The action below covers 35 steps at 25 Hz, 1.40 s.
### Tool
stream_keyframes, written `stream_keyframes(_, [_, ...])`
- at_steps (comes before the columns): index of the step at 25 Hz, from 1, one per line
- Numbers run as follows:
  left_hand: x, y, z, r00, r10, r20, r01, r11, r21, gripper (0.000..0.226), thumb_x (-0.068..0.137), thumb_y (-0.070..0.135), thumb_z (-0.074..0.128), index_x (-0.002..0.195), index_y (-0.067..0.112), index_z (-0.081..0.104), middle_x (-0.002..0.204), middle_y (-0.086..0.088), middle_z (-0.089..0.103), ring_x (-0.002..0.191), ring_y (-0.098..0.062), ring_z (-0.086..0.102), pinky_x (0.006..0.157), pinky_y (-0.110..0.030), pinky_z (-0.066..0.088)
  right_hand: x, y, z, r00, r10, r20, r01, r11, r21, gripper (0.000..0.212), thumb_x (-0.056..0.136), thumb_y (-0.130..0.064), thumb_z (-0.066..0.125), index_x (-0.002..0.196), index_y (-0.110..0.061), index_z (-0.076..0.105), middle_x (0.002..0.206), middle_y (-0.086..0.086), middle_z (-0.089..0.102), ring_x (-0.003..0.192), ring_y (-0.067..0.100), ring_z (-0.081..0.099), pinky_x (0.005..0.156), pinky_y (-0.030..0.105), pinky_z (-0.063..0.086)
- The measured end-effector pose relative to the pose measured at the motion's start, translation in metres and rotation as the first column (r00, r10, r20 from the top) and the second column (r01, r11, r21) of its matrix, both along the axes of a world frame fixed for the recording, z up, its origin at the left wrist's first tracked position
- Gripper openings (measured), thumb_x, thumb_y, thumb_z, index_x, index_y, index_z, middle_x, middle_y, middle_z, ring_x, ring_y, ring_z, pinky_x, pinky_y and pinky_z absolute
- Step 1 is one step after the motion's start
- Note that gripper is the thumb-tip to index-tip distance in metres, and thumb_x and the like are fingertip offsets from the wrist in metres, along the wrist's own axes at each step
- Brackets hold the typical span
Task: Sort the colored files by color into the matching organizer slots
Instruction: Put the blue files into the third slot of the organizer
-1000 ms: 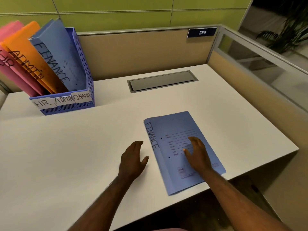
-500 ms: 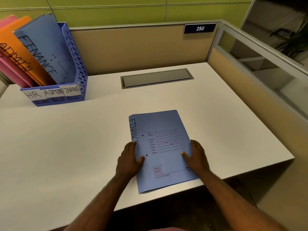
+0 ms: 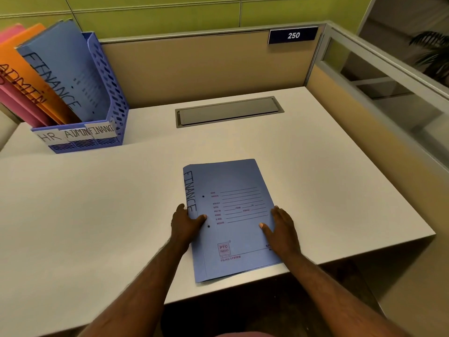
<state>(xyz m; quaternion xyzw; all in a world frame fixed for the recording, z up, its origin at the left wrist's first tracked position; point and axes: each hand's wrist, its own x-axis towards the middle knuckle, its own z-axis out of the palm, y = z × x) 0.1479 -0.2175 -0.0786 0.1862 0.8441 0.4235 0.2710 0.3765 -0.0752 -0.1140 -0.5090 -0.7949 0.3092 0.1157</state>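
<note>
my left hand (image 3: pixel 185 222) pinched the blue file (image 3: pixel 230 215) spine at the bench (image 3: pixel 97 215) front edge, right hand (image 3: pixel 281 229) lay flat on it; i judged lifting level best.

- Even, soft indoor light falls from above on the white laminate table (image 3: pixel 315 166), which reads bright with no hard glare.
- A wide, faint band of shade crosses the table just in front of the blue perforated plastic file organizer (image 3: pixel 114 93).
- Below the table's near edge the space is very dark.
- Wide-angle distortion bows the table's edges and the partition lines toward the frame borders.
- The organizer's files look slightly smeared; print on the blue folder beside it stays sharp.
</note>
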Motion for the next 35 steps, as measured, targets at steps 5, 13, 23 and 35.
stream_keyframes(5, [-0.003, 0.001, 0.009, 0.942, -0.015, 0.335, -0.064, 0.973, 0.224, 0.049, 0.083, 0.024, 0.073, 0.121, 0.014, 0.044, 0.121, -0.012, 0.062, 0.097, -0.029, 0.068, 0.084, -0.050, 0.057, -0.002, -0.001, 0.002, 1.000, 0.010, -0.004, -0.010, 0.999, -0.032, 0.068, 0.093, -0.036, 0.056, 0.149, -0.010, 0.027, 0.157, 0.007, 0.026, 0.145, 0.022, 0.023, 0.117, 0.030, 0.020])
stream_keyframes(13, [-0.023, -0.016, 0.044, 0.948, -0.080, 0.308, -0.064, 0.899, 0.434, 0.050, 0.086, 0.021, 0.069, 0.127, 0.019, 0.040, 0.120, -0.008, 0.063, 0.089, -0.025, 0.073, 0.072, -0.045, 0.061, -0.048, 0.019, 0.059, 0.951, -0.106, -0.292, 0.026, 0.963, -0.267, 0.061, 0.087, -0.038, 0.065, 0.138, -0.014, 0.040, 0.133, 0.007, 0.053, 0.116, 0.028, 0.056, 0.098, 0.042, 0.049])
stream_keyframes(23, [-0.118, -0.059, 0.110, 0.996, -0.065, 0.060, 0.023, 0.843, 0.537, 0.052, 0.090, 0.031, 0.063, 0.136, 0.035, 0.037, 0.129, 0.005, 0.058, 0.103, -0.019, 0.068, 0.076, -0.042, 0.061, -0.165, -0.002, 0.125, 0.852, -0.107, -0.513, -0.068, 0.948, -0.311, 0.040, 0.087, -0.027, 0.068, 0.124, -0.015, 0.056, 0.115, 0.001, 0.063, 0.098, 0.022, 0.063, 0.077, 0.034, 0.052])
stream_keyframes(35, [-0.276, -0.112, 0.167, 0.996, -0.027, -0.088, 0.068, 0.853, 0.517, 0.049, 0.093, 0.027, 0.059, 0.140, 0.025, 0.045, 0.126, 0.003, 0.062, 0.106, -0.017, 0.063, 0.080, -0.036, 0.060, -0.310, -0.058, 0.175, 0.768, 0.017, -0.640, -0.103, 0.990, -0.098, 0.046, 0.087, -0.024, 0.068, 0.130, -0.025, 0.052, 0.117, -0.007, 0.062, 0.095, 0.016, 0.064, 0.075, 0.033, 0.057])
